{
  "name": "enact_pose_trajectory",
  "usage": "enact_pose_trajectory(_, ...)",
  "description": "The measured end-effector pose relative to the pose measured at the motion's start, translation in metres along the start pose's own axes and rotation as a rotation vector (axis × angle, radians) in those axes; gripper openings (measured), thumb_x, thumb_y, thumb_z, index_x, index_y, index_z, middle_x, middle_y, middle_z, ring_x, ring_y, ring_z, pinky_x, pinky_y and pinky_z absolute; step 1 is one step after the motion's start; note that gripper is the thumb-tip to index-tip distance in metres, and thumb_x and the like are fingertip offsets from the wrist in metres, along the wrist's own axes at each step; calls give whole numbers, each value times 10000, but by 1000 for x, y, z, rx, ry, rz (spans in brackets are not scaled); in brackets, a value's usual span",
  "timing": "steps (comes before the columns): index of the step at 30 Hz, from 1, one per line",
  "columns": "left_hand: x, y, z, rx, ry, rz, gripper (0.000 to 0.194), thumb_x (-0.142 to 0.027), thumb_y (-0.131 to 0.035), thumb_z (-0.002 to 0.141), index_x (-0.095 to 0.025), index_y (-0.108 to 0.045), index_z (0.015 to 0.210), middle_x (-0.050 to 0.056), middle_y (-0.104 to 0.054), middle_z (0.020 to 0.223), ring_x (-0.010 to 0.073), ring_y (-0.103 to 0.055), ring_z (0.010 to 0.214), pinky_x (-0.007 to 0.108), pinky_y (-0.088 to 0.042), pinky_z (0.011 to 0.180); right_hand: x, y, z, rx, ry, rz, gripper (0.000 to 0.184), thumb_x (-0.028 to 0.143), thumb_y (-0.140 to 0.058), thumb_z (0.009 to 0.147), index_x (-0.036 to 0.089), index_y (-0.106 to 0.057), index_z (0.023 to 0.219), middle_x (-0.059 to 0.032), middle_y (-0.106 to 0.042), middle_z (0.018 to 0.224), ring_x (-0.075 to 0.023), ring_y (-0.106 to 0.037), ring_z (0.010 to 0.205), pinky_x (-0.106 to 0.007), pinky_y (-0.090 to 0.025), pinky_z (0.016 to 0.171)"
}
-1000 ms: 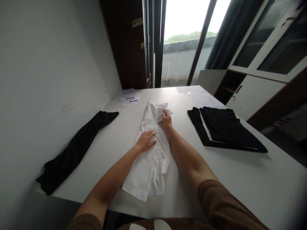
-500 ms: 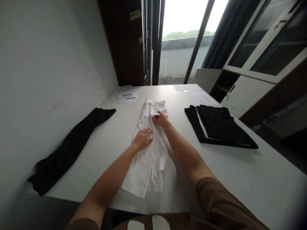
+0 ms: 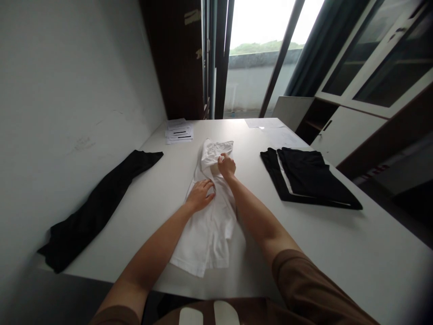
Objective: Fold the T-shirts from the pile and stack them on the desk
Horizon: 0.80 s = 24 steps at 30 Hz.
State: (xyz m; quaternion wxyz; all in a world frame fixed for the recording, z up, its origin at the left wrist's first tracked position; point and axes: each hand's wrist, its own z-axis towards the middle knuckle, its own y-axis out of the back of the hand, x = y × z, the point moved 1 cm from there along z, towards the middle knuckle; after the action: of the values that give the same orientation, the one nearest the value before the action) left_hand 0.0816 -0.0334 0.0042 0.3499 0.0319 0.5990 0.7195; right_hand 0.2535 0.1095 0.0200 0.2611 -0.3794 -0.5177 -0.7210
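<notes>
A pair of white pants point(image 3: 206, 243) lies lengthwise in front of me, with the leg hems towards me and the waist end away. My left hand point(image 3: 200, 195) rests on the middle of the pants, palm down and fingers stretched out. Farther up, near the waist, my right hand point(image 3: 226, 165) has its fingers closed on the white cloth. The fabric there is lifted and bunched to the left of that hand. Part of the cloth under both hands is hidden.
The pants lie on a white table point(image 3: 257, 266). Black garment point(image 3: 98, 203) lies at the left by the wall. Folded dark clothes point(image 3: 311, 178) are stacked at the right. Papers point(image 3: 179, 132) lie at the far left, with more sheets point(image 3: 280, 135) at the far right.
My right hand has turned over and pulled the waist cloth up a little, so the fabric beside it now bulges to the left. My left hand has stayed nearly in place.
</notes>
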Motion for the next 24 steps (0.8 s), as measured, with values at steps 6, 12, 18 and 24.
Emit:
enact_pose_trajectory(6,1,-2,-1,-10,-20,-12,441,-312,-620,932,-225,-575,1362,106,-538,1485,267,-478,1383,477,-343,1200,9,-8,-2,-40,280,-203,302,326,-421,1007,210,-645,1173,-110,-696,1116,-253,-617,1093,-351,-446,971)
enact_pose_trajectory(12,1,-1,-1,-13,-23,13,437,-323,-625,927,-238,-578,1353,91,-565,1453,263,-494,1369,467,-345,1203,-5,-22,5,187,217,-336,274,270,-568,888,209,-612,1152,-113,-656,1187,-253,-601,1109,-336,-468,943)
enact_pose_trajectory(18,2,-4,-1,-8,-19,29,431,-320,-604,938,-234,-576,1359,91,-561,1457,256,-497,1366,459,-343,1204,-11,-11,-7,205,358,-484,460,286,-635,833,213,-543,1278,-143,-608,1263,-310,-548,1196,-386,-474,956)
enact_pose_trajectory(24,-1,-2,-2,-15,-25,30,425,-331,-596,945,-225,-581,1356,93,-572,1446,247,-490,1373,451,-339,1203,7,-15,-8,190,249,-470,405,341,-605,919,195,-538,1291,-207,-609,1238,-335,-581,1182,-444,-451,985)
